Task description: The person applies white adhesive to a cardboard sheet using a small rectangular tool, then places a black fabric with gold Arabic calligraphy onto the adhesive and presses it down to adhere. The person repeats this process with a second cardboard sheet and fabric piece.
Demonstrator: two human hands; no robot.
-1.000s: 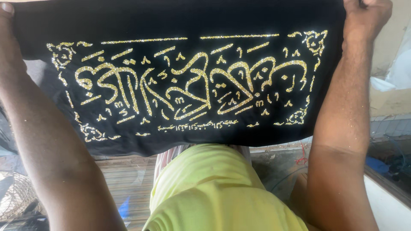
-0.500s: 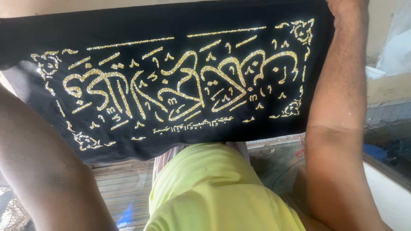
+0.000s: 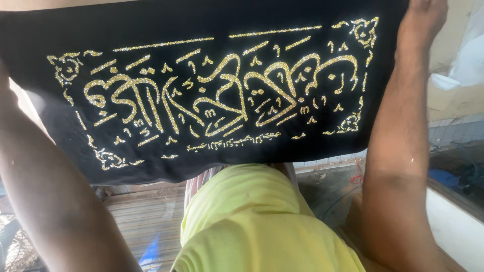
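Wood slats [image 3: 136,221] sit low behind. You hold the black cloth [image 3: 212,20] up flat w/ both arms so its gold pattern [image 3: 217,100] shows. Your right hand [image 3: 426,20] grips its top corner; left hand is out of view, can't tell. Cloth hangs over your yellow shirt [image 3: 262,221], shiny swirls, corner curls.
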